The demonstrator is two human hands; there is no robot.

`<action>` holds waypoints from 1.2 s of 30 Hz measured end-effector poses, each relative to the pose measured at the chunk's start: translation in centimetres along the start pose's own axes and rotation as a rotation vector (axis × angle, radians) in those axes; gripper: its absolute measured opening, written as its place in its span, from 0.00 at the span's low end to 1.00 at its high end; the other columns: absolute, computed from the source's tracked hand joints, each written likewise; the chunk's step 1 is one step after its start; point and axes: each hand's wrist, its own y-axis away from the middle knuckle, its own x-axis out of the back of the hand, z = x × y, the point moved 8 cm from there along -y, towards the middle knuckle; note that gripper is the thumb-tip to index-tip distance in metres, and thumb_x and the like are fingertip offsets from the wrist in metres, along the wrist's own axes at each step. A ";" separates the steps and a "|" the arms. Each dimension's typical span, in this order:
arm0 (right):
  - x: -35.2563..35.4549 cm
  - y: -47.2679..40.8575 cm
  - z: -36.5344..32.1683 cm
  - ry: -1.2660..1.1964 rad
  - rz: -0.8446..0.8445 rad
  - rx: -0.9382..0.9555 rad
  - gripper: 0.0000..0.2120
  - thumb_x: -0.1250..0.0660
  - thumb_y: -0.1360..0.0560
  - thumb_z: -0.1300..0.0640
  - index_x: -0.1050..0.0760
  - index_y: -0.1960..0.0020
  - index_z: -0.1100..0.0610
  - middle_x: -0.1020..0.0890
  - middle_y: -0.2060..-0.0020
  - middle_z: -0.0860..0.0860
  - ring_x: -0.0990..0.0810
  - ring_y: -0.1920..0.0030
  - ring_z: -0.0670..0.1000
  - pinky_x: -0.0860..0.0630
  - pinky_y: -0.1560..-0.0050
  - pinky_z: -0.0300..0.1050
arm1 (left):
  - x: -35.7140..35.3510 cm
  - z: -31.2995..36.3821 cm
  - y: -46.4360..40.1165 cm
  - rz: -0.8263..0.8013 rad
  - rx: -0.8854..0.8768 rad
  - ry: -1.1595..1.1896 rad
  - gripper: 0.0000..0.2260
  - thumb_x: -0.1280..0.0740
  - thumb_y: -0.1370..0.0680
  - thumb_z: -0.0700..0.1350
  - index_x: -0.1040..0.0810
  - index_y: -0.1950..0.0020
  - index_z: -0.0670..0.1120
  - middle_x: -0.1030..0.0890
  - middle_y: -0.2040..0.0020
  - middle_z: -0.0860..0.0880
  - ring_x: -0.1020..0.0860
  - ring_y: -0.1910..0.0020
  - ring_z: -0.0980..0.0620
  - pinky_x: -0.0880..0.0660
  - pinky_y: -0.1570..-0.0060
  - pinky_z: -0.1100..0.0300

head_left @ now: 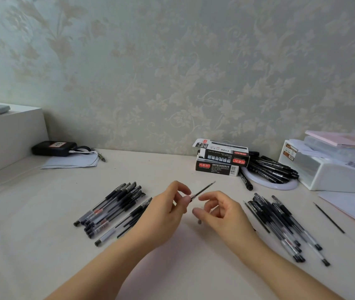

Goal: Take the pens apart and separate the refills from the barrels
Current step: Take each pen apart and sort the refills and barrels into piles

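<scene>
1. Fingers (186,200) of the left hand (168,215) pinch the near end of a thin black refill (203,190); thumb and forefinger are curled tight round it, narrow.
2. From that pinch the refill runs up and away to the right, its long axis slanted, its fine tip the far end. It hangs in the air above the desk (172,267), touching nothing else.
3. The right hand (222,213) sits just beside it, below and to the right of the pinch. Its fingers are loosely curled with a gap between thumb and forefinger, and I cannot see anything gripped in them; a small dark bit shows under the thumb, too small to name.
4. My reading: the left hand alone has the refill, so it is the one placed to carry it off, with the right hand free for the next pen.
5. A single bare refill on the desk (329,217) lies well to the right, beyond the right-hand pile of pens (284,226).
6. Left of the fingers lies another pile of pens (111,208), clear barrels with black caps, roughly parallel.
7. The held refill looks slim, dark along its length, with a paler stub where the fingers clamp it.
</scene>
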 end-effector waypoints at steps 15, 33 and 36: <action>1.7 -0.6 1.1 -0.083 0.129 -0.034 0.03 0.26 0.27 0.58 0.18 0.59 0.56 0.16 0.68 0.52 0.22 0.69 0.43 0.26 0.66 0.33 | -1.1 0.1 0.5 -0.114 -0.091 -0.260 0.09 0.42 0.18 0.49 0.26 0.43 0.60 0.25 0.54 0.56 0.29 0.61 0.63 0.35 0.62 0.70; 1.4 -0.7 1.2 -0.244 0.066 -0.026 0.05 0.28 0.26 0.63 0.17 0.55 0.55 0.15 0.63 0.52 0.19 0.63 0.43 0.24 0.60 0.31 | -0.9 0.1 0.4 -0.096 -0.109 -0.262 0.08 0.41 0.19 0.49 0.25 0.44 0.61 0.25 0.55 0.56 0.28 0.61 0.63 0.33 0.61 0.68; 0.5 -0.5 0.8 -0.154 -0.027 0.013 0.04 0.28 0.26 0.63 0.17 0.55 0.55 0.14 0.62 0.52 0.18 0.61 0.44 0.24 0.57 0.32 | -1.1 0.1 0.4 -0.109 -0.113 -0.263 0.08 0.40 0.19 0.49 0.25 0.45 0.61 0.26 0.55 0.56 0.29 0.61 0.63 0.33 0.61 0.67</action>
